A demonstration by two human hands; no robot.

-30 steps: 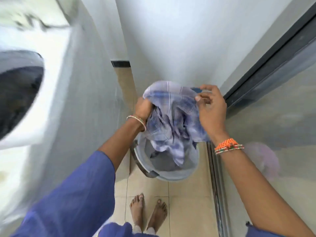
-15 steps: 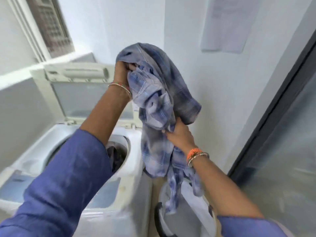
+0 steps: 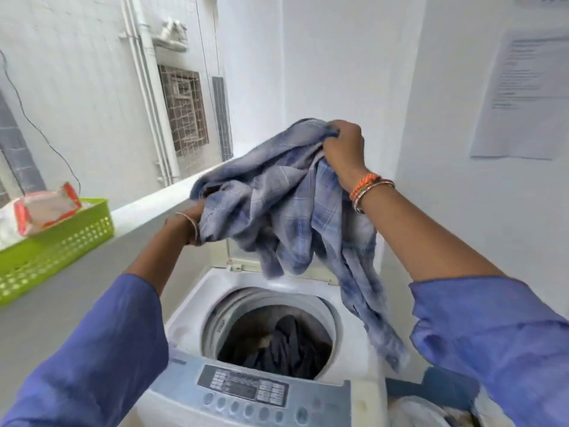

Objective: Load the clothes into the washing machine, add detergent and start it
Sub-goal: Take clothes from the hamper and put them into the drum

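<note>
A blue checked shirt (image 3: 286, 198) hangs in the air above the open drum of a white top-loading washing machine (image 3: 197, 306). My right hand (image 3: 343, 146) grips its upper end, raised high. My left hand (image 3: 186, 221) grips its lower left part, half hidden by the cloth. One sleeve trails down past the machine's right side. Dark clothes (image 3: 286, 349) lie inside the drum. The control panel (image 3: 246, 392) faces me at the front edge. A detergent pouch (image 3: 46, 208), orange and white, sits in a green basket (image 3: 58, 251) on the ledge to the left.
A white ledge (image 3: 147, 208) runs along the left of the machine. White walls close in behind and on the right, where a printed sheet (image 3: 523, 97) is stuck. A laundry bucket rim (image 3: 412, 411) shows at the bottom right.
The shirt came up out of the bucket and moved left over the machine's drum. My right hand shifted from its lower part to the top; my left hand dropped to the lower left.
</note>
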